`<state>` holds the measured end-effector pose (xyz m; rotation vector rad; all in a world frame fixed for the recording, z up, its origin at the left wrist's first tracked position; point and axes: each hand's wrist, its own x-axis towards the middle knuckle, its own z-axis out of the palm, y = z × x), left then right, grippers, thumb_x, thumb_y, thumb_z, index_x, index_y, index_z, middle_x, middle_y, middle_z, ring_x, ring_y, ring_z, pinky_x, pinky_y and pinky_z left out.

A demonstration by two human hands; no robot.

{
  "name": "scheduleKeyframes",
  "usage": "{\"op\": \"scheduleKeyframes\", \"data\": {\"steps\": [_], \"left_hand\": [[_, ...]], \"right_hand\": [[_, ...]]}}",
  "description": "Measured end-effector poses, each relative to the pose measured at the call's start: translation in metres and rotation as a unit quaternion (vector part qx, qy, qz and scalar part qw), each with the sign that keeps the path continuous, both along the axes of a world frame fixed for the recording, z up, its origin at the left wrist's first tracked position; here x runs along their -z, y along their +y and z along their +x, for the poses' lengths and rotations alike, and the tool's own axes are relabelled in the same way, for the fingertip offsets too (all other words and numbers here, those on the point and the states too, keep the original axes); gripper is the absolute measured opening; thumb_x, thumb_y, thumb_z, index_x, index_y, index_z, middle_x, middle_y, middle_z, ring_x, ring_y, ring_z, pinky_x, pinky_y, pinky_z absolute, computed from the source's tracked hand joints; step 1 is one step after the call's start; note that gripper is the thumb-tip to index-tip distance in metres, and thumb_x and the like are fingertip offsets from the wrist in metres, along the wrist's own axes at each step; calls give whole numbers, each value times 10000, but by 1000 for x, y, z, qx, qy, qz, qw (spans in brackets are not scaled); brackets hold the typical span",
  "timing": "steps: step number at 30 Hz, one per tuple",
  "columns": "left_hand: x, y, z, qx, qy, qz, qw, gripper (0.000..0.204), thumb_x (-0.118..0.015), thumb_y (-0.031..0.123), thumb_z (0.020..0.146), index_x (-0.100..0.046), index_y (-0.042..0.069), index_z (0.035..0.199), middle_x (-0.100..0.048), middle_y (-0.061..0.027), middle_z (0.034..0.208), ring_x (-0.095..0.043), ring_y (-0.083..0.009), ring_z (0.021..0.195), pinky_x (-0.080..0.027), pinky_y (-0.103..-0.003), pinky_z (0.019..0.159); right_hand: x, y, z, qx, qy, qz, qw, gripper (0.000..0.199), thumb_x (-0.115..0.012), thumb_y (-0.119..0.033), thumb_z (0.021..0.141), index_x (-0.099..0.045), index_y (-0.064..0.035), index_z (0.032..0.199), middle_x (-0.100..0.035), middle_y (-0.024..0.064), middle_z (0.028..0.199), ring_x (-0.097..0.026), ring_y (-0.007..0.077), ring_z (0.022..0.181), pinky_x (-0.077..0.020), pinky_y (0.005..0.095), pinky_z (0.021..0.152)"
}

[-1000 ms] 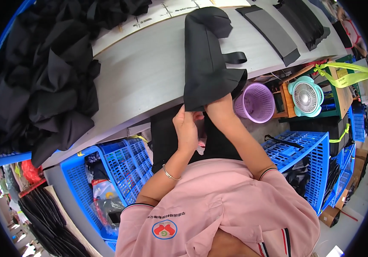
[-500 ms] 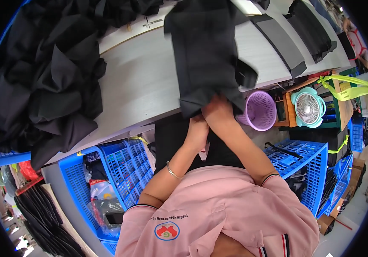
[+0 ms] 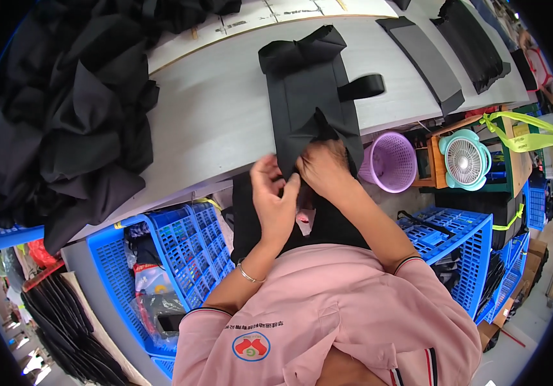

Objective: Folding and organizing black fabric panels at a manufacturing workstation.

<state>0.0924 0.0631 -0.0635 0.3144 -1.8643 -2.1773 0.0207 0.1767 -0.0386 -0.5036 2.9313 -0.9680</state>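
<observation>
A long black fabric panel point(image 3: 303, 93) lies on the grey table, its near end reaching the table's front edge. Its far end is folded up in loose flaps, and a black strap loop point(image 3: 363, 87) sticks out from its right side. My right hand point(image 3: 323, 166) is closed on the near end, where the cloth bunches up around the fingers; the fingertips are partly hidden. At the panel's near left corner, my left hand point(image 3: 274, 196) has thumb and fingers apart, the fingers beside the cloth.
A heap of black fabric point(image 3: 90, 122) covers the table's left side. Flat grey and black pieces point(image 3: 421, 61) lie at the far right. Below the edge are a purple basket point(image 3: 389, 164), a turquoise fan point(image 3: 463, 161) and blue crates point(image 3: 190, 251) on both sides.
The panel has gone from being lifted in both hands to lying on the table, its far end folded up. My left hand has come off it, spreading its fingers and shifting left.
</observation>
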Motion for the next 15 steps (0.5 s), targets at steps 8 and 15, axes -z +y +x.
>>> {"op": "scheduleKeyframes", "data": {"steps": [8,15], "left_hand": [[-16,-15,9,87,-46,-52,994,175,-693,-50,850,-646,-26,1016,-604,-7,856,-541,-22,706,-458,-179,602],[-23,-36,-9,100,-107,216,965,357,-591,223,1002,-556,-7,1273,-648,-94,1196,-636,-138,1010,-511,-269,849]], "right_hand": [[37,20,3,-22,163,80,983,261,-605,-309,861,-689,-105,723,-658,119,738,-641,346,738,-448,526,733],[47,31,52,-142,78,272,949,399,-567,-242,866,-582,-40,1210,-587,120,1271,-538,234,1210,-400,577,980]]}}
